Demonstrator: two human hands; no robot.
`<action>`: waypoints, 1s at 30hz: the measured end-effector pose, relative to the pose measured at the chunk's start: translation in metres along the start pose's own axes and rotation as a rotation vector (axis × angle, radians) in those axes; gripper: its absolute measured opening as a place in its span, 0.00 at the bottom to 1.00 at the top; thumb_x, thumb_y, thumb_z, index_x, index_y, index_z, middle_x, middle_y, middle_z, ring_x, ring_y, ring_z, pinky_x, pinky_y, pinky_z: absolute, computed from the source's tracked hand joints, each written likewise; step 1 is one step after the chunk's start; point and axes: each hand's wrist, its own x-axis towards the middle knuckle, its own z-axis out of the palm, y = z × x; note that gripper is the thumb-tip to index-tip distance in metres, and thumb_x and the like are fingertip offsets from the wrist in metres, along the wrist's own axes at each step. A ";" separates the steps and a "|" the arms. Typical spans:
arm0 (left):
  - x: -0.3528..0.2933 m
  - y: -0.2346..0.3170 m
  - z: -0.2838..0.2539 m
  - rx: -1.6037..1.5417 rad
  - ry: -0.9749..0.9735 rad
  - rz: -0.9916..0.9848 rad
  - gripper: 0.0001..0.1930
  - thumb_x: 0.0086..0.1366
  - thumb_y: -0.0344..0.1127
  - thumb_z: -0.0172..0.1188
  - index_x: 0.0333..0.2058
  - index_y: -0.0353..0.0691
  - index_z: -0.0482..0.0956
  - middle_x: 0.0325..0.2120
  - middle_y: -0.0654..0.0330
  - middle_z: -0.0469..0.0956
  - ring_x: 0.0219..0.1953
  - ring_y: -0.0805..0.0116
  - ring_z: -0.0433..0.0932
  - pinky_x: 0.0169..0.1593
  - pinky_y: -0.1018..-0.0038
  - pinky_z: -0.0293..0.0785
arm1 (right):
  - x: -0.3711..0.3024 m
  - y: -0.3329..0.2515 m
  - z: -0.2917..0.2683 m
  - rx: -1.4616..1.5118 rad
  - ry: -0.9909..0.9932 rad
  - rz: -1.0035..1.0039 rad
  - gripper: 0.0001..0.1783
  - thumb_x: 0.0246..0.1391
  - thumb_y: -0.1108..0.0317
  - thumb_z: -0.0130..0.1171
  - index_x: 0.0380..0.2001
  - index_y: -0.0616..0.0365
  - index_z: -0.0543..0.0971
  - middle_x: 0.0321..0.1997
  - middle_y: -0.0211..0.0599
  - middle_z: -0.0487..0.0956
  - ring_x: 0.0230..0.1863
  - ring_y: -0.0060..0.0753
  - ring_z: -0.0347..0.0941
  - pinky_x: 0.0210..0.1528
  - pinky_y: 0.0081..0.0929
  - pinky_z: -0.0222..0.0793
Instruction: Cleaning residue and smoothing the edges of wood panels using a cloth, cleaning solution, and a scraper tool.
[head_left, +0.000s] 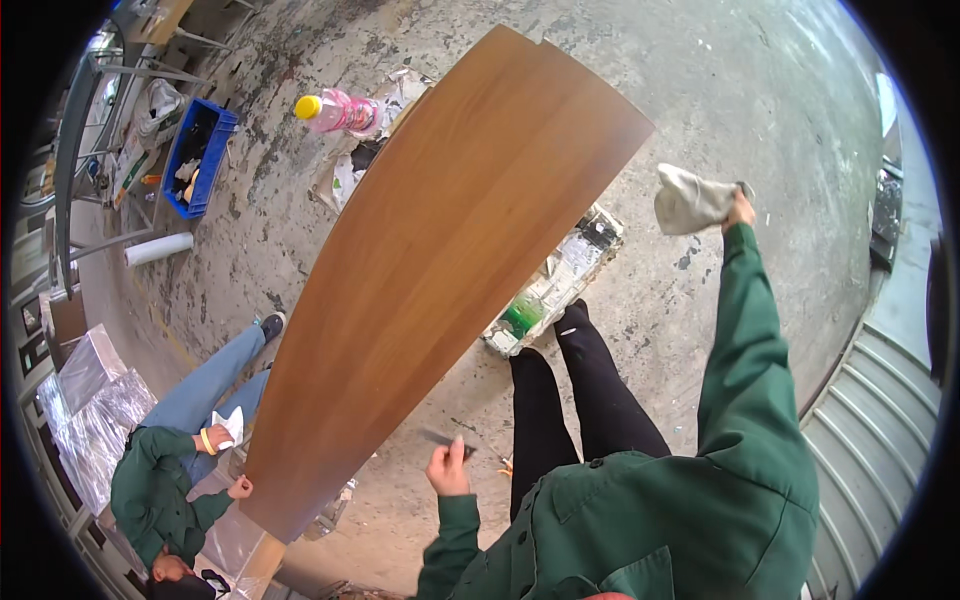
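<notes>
The right hand (738, 208), raised far out to the right on a green sleeve, is closed around a crumpled grey cloth (692, 200) that bunches to its left. The left hand (450, 468), near and low in the middle, pinches a small dark flat object (450, 441); what it is cannot be told. A long brown wooden panel (440, 260) slants from far right to near left, just left of the left hand and well apart from the cloth. A co-worker's hand (240, 488) touches the panel's near end.
</notes>
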 end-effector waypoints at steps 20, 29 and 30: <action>0.137 0.213 0.281 0.416 0.119 0.692 0.25 0.50 0.57 0.59 0.37 0.43 0.71 0.28 0.58 0.67 0.31 0.61 0.68 0.33 0.64 0.67 | -0.150 -0.072 -0.042 0.469 -0.474 0.361 0.19 0.50 0.64 0.55 0.45 0.60 0.70 0.45 0.36 0.73 0.46 0.35 0.69 0.50 0.32 0.64; 0.258 0.282 0.201 -0.039 0.316 0.569 0.64 0.36 0.48 0.72 0.58 0.34 0.30 0.58 0.43 0.34 0.60 0.52 0.46 0.59 0.59 0.48 | -0.151 -0.090 -0.064 0.300 -0.685 0.515 0.20 0.47 0.65 0.56 0.44 0.61 0.70 0.45 0.37 0.74 0.45 0.34 0.70 0.50 0.31 0.65; 0.275 0.286 0.197 0.045 0.345 0.557 0.64 0.36 0.48 0.72 0.58 0.34 0.29 0.58 0.43 0.32 0.60 0.51 0.44 0.60 0.58 0.46 | -0.159 -0.096 -0.064 0.281 -0.671 0.499 0.20 0.46 0.65 0.55 0.44 0.63 0.71 0.44 0.37 0.74 0.45 0.34 0.70 0.50 0.31 0.65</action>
